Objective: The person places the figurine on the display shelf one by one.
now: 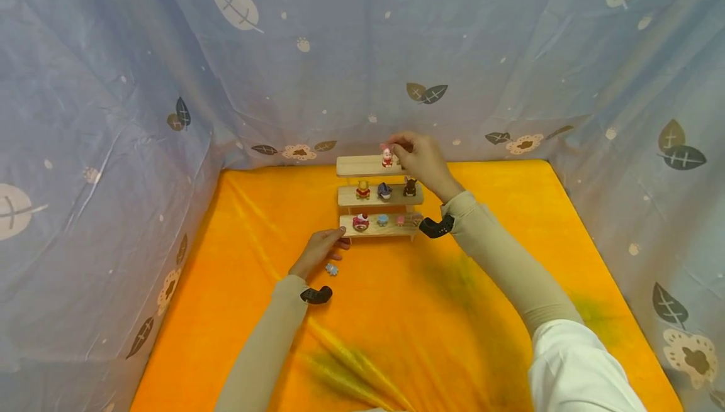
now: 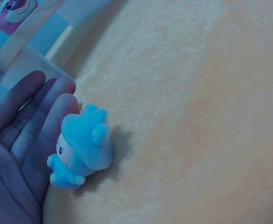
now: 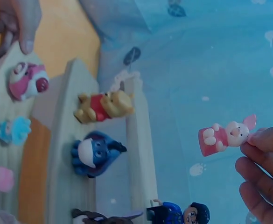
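Note:
My right hand pinches a pink Piglet figurine by an ear, above the top step of a three-step wooden display shelf. My left hand holds the shelf's front left corner, thumb on the bottom step and the other fingers below it. Beside those fingers, a small light-blue figurine lies on the cloth. The middle step bears a Winnie the Pooh figurine, a blue Eeyore figurine and a dark brown figurine.
On the bottom step sit a magenta bear figurine, a light-blue figurine and small pink figurines. A dark-haired toy figure stands at the top step's right end. Yellow-orange cloth covers the surface; leaf-patterned curtains surround it.

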The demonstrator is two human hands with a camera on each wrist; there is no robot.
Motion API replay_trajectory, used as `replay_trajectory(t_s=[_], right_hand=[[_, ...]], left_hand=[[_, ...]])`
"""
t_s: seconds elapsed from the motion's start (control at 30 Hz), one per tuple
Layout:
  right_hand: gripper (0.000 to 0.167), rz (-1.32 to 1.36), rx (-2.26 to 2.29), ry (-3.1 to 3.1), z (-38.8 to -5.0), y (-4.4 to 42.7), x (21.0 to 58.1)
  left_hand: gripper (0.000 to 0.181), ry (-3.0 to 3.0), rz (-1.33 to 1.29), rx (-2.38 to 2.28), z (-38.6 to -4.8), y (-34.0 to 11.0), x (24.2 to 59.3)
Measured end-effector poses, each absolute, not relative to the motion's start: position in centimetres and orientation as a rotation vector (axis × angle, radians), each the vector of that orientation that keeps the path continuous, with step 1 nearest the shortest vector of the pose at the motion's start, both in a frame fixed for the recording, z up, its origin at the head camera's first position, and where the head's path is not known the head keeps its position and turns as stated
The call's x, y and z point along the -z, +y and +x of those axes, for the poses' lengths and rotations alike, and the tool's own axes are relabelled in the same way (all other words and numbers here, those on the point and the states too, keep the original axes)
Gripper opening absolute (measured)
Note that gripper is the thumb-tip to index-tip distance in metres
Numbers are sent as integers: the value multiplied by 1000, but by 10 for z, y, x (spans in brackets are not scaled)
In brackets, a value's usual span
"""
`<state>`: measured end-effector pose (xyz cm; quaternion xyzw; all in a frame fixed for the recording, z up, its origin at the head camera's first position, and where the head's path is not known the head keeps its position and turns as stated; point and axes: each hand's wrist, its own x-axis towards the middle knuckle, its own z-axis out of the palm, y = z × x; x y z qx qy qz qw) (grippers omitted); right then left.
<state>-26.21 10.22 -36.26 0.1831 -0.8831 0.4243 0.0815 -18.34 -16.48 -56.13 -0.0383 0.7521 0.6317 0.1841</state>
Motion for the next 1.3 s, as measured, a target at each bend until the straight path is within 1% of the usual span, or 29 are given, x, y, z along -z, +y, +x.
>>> replay_trajectory(t_s=[0.43, 0.8, 1.03, 1.3], right_hand=[[26, 561, -1198, -2576, -286, 108, 347], [28, 501, -1181, -2635, -305, 99, 332], [27, 488, -1173, -2695, -317, 94, 336], [25, 444, -1224, -2739, -318, 97, 352]], left_hand=[[59, 2120, -123, -1775, -184, -166, 562], [56, 2122, -107, -1777, -184, -167, 561], [56, 2119, -116, -1783, -183, -166, 562], [59, 2127, -122, -1766, -183, -166, 562]])
